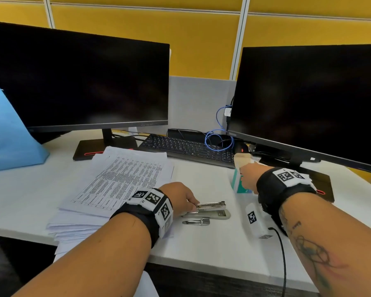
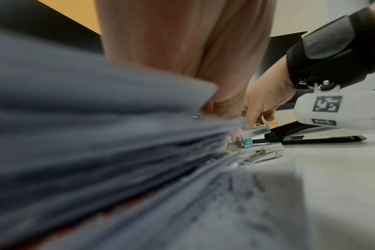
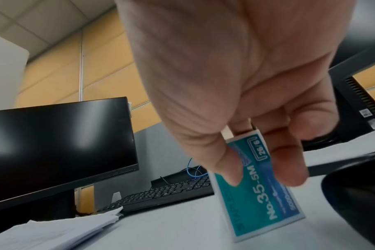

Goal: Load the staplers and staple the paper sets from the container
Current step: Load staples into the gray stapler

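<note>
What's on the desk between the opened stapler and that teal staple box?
Nothing: in the head view, only bare white desk lies between the stapler, held by the left hand, and the staple box in the right hand.

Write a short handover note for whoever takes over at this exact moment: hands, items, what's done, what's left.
Left hand holds the opened stapler at its rear end on the desk. A loose metal part lies just in front of it.
Right hand grips the teal staple box, upright, flap open.
Paper stack sits left of the stapler.
Done: stapler opened.
Left: take out staples, load, close, staple the sets. Whether staples are already in the stapler cannot be seen.
</note>
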The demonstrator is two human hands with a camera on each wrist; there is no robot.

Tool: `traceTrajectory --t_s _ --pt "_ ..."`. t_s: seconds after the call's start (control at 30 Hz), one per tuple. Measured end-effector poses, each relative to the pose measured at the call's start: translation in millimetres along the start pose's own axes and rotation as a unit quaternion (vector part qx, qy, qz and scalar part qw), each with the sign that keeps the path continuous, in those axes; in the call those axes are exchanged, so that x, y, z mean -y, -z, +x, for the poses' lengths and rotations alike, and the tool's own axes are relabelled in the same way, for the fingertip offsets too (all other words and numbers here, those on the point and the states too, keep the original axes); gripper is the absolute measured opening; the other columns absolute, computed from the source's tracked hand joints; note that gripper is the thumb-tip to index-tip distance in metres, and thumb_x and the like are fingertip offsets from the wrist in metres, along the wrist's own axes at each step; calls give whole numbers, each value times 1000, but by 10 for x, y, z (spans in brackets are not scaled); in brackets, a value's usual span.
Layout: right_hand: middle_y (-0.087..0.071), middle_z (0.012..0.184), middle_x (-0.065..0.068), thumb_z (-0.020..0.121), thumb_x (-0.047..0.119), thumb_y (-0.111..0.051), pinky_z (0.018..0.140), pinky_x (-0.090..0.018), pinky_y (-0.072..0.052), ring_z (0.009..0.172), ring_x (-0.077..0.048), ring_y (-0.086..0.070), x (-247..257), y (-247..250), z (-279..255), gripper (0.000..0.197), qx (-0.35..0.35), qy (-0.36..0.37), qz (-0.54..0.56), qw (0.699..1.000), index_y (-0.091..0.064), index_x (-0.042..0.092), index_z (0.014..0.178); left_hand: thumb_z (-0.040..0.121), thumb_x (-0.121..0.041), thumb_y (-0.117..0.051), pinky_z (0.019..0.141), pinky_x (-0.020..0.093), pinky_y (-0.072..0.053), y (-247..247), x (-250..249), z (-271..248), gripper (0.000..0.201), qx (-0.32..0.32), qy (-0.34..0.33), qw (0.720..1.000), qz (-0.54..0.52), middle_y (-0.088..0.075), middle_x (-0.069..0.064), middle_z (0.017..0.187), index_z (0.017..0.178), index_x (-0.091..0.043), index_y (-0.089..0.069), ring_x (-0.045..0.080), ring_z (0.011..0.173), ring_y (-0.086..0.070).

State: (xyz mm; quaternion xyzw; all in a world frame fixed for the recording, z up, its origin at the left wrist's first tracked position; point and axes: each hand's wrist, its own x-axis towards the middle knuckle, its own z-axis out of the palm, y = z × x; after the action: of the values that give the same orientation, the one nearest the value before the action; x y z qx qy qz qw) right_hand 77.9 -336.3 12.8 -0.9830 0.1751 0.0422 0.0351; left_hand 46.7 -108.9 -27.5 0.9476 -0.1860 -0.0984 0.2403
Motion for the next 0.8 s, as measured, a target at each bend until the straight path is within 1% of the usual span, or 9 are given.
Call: traceTrajectory --t_s 0.1,0.2,0.3,0.37,0.47,0.6,0.63,0.73,0.8 --pt "-56 130 -10 93 15 -60 94 -32 -48 117 -25 -57 41 6 51 48 4 -28 -6 1000 -43 7 137 89 -30 -67 81 21 -49 3 -6 3 22 1 2 1000 1 -72 -9 104 109 -30 -75 7 86 -60" --pt "-57 130 -8 93 16 -61 95 -30 -46 117 -23 -57 56 23 79 46 10 -42 -12 999 -45 8 135 89 -30 -68 80 21 -50 4 -3 5 21 4 4 1000 -4 -73 -7 101 108 -31 -75 6 83 -59" --pt "-56 130 -9 95 15 -57 97 -31 -43 119 -24 -55 40 10 93 41 16 -43 -2 999 -46 7 134 88 -31 -69 86 24 -53 7 -5 3 21 4 7 1000 -6 -73 -7 102 108 -30 -75 11 91 -65" --pt "-58 128 -11 96 15 -53 94 -32 -45 117 -25 -57 5 -2 84 35 13 -23 -3 1000 -50 7 130 88 -30 -69 88 25 -53 11 -8 -3 22 3 7 1000 -9 -73 -7 103 109 -29 -75 12 97 -66" --pt "-59 126 -14 94 14 -51 91 -36 -51 114 -29 -60 -55 -23 51 34 18 20 -3 1000 -55 6 127 89 -30 -68 88 25 -53 19 -14 -21 22 5 5 1000 -8 -72 -6 105 110 -28 -74 13 99 -66" --pt "-57 115 -14 95 8 -54 96 -34 -43 120 -25 -54 45 2 80 35 61 -57 -13 996 -50 3 130 89 -31 -67 88 24 -52 20 -26 -33 22 1 10 1000 -11 -72 -7 106 111 -29 -74 13 100 -65" --pt "-57 116 -13 94 7 -55 98 -33 -42 120 -25 -54 58 9 106 37 63 -60 -21 996 -49 3 130 89 -31 -67 87 24 -52 20 -31 -36 23 1 10 1000 -10 -72 -7 106 111 -29 -74 13 101 -65" --pt "-59 125 -10 91 10 -61 99 -34 -47 117 -26 -57 31 50 164 40 14 -13 -50 999 -51 7 129 90 -31 -66 88 25 -51 27 -37 -39 23 8 6 1000 2 -71 -6 109 113 -29 -73 14 102 -64" --pt "-60 127 -11 90 12 -63 100 -35 -47 116 -27 -58 21 75 164 40 13 -14 -72 997 -53 7 129 91 -31 -66 86 25 -51 33 -39 -42 23 7 5 1000 4 -71 -6 109 113 -29 -73 15 101 -64"
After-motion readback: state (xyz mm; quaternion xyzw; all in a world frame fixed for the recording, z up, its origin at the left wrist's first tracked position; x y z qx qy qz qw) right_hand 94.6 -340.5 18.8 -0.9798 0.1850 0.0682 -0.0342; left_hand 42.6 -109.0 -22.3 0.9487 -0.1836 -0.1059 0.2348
